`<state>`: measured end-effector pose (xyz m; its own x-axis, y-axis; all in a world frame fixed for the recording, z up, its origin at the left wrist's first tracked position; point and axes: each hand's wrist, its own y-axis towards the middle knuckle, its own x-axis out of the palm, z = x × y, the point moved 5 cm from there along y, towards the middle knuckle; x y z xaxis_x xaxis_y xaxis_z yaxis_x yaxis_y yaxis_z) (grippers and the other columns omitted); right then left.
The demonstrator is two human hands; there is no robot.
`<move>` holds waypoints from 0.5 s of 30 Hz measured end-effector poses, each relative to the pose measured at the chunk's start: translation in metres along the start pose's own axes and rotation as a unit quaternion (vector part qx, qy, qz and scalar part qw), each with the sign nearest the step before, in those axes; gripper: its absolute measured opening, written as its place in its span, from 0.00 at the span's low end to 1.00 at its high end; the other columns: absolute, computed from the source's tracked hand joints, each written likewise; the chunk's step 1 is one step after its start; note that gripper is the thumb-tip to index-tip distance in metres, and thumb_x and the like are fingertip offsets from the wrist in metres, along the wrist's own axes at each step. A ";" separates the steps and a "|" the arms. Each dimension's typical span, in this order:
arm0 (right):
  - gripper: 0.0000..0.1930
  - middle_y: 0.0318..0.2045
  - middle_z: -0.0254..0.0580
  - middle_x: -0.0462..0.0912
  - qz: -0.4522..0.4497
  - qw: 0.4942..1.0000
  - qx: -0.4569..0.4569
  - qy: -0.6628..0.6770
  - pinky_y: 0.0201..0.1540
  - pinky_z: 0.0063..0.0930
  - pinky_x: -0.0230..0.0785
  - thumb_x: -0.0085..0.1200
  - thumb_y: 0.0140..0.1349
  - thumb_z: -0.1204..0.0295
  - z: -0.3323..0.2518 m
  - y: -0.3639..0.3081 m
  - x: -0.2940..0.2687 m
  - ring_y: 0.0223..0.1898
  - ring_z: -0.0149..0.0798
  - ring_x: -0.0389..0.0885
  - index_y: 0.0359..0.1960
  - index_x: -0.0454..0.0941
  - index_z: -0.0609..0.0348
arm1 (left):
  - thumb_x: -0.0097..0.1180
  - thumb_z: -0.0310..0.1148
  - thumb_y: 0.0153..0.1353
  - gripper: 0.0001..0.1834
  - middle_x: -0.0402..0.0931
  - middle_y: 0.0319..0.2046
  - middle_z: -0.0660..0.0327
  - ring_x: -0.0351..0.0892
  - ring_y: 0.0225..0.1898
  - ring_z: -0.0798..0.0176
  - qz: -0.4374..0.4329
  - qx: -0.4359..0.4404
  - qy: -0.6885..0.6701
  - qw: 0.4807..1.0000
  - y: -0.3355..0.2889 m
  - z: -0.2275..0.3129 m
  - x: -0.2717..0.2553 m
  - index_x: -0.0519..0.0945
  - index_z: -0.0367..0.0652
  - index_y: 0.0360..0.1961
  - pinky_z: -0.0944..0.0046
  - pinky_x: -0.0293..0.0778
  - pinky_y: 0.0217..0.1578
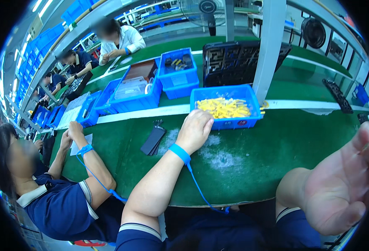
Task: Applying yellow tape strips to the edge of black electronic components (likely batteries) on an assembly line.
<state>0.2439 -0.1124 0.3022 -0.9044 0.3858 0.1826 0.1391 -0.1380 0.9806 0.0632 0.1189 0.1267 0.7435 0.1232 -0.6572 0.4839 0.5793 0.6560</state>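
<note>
My left hand, with a blue wrist strap, is at the near left corner of a blue bin full of small yellow parts. Its fingers are curled; whatever they hold, if anything, is hidden behind the hand. At the far right my right hand is raised, palm showing, with fingers stretched out and partly lost at the dark rim. Beside its fingertips is a small black object that I cannot identify. Several flat black pieces lie left of my left hand.
A grey post rises behind the yellow-filled bin, before a black slotted tray. More blue bins line the green bench leftward. A co-worker sits close at my left; others work farther back. A blue cord trails from my strap.
</note>
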 end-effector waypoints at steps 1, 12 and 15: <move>0.22 0.49 0.39 0.72 -0.003 1.000 -0.015 -0.005 0.46 0.34 0.52 0.45 0.64 0.61 -0.003 -0.001 -0.015 0.45 0.38 0.63 0.58 0.70 0.53 | 0.52 0.29 0.59 0.07 0.77 0.35 0.52 0.74 0.43 0.47 -0.010 0.005 0.006 1.000 0.001 0.002 0.000 0.78 0.36 0.34 0.53 0.69 0.47; 0.15 0.31 0.53 0.81 0.045 0.848 0.289 0.442 0.32 0.23 0.72 0.51 0.65 0.65 -0.022 -0.006 0.089 0.31 0.41 0.78 0.26 0.79 0.65 | 0.54 0.28 0.56 0.06 0.78 0.34 0.51 0.75 0.42 0.46 0.011 -0.010 0.011 1.000 -0.004 -0.006 0.006 0.79 0.35 0.31 0.51 0.69 0.48; 0.16 0.32 0.54 0.81 0.032 0.867 0.266 0.420 0.33 0.24 0.72 0.49 0.66 0.65 -0.024 -0.007 0.102 0.32 0.42 0.78 0.26 0.78 0.65 | 0.53 0.28 0.57 0.06 0.78 0.35 0.51 0.74 0.43 0.46 0.008 -0.008 0.012 1.000 -0.004 -0.008 -0.001 0.79 0.35 0.32 0.51 0.69 0.47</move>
<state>0.1412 -0.0937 0.3120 -0.8317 -0.4378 0.3415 0.1651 0.3923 0.9049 0.0569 0.1228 0.1216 0.7395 0.1514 -0.6560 0.4652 0.5894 0.6605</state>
